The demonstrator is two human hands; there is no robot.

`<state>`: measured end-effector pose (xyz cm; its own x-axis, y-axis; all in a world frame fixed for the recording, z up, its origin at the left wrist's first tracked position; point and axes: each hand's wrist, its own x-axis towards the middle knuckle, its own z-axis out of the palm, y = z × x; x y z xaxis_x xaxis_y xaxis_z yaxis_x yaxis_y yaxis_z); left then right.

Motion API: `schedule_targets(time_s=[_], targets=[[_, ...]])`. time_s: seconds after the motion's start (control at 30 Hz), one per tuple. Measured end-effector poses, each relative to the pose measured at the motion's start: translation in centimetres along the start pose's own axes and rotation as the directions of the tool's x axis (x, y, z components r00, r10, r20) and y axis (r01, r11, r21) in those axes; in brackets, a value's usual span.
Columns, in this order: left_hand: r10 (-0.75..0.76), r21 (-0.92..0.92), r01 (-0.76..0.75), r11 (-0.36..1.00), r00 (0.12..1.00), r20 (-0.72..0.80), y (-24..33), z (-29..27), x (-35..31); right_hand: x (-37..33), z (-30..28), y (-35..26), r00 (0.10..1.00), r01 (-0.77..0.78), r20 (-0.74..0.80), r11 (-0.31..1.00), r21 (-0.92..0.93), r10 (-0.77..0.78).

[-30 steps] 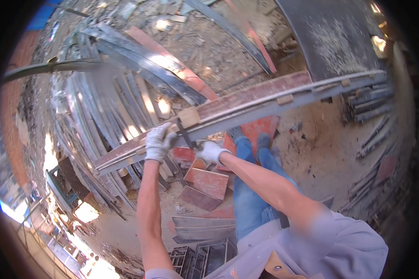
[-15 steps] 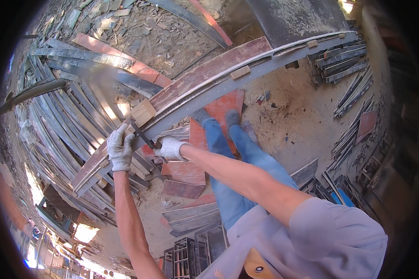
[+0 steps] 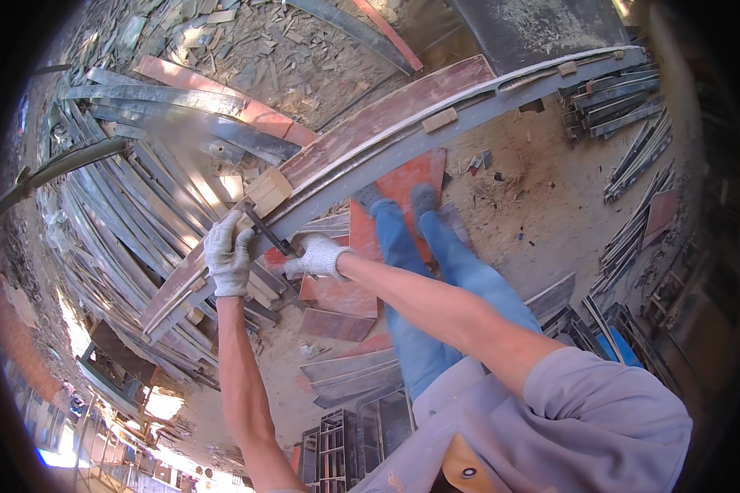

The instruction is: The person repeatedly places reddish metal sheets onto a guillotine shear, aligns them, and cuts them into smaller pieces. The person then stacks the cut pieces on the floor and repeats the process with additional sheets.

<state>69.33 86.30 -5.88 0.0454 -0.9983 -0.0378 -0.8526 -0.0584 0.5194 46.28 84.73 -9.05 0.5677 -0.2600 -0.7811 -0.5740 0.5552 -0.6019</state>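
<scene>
A dark metal clamp (image 3: 268,231) sits across a long grey beam (image 3: 349,172), beside a pale wood block (image 3: 270,192). My left hand (image 3: 228,259), in a white knit glove, is closed about the clamp's upper end at the beam's far edge; its fingertips are partly hidden. The gloved right hand (image 3: 319,256) is closed round the clamp's lower end on the near side, covering what it grips there. A reddish-brown board (image 3: 386,108) lies along the beam's far side. Another small wood block (image 3: 440,120) rests on the beam farther right.
Long curved strips (image 3: 131,222) lie heaped at the left. Red panels (image 3: 362,287) lie on the ground by my feet. Stacked dark strips (image 3: 612,103) stand at the right, and black metal frames (image 3: 337,448) at the near edge. Scraps cover the far ground.
The whole view has shifted slightly, moving the scene rightward. My right hand has turned a little at the clamp's lower end. The left hand keeps its place at the upper end.
</scene>
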Motion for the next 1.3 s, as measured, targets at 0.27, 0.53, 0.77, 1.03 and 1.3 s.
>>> schedule_targets(time_s=[0.27,0.53,0.77,1.03,1.3], targets=[[0.062,-0.045,-0.065,0.997,0.996,-0.059,3.5,2.4,2.2,-2.9,-3.0,0.7,0.992,-0.100,-0.022,0.878,0.468,0.124],[0.099,-0.091,-0.108,0.990,0.990,-0.097,8.7,5.4,5.4,-6.2,-7.0,3.0,0.980,0.048,-0.185,0.825,0.563,0.069],[0.088,-0.047,-0.091,0.995,0.994,-0.068,10.6,6.4,6.4,-6.7,-8.1,3.8,0.955,0.086,-0.286,0.850,0.520,0.079],[0.082,-0.069,-0.091,0.994,0.989,-0.123,10.7,7.1,6.1,-7.1,-8.0,4.5,0.849,0.139,-0.528,0.963,0.232,0.005],[0.123,-0.056,-0.133,0.990,0.980,-0.156,11.2,7.0,6.3,-8.2,-8.0,3.8,0.873,0.129,-0.486,0.943,0.306,0.038]])
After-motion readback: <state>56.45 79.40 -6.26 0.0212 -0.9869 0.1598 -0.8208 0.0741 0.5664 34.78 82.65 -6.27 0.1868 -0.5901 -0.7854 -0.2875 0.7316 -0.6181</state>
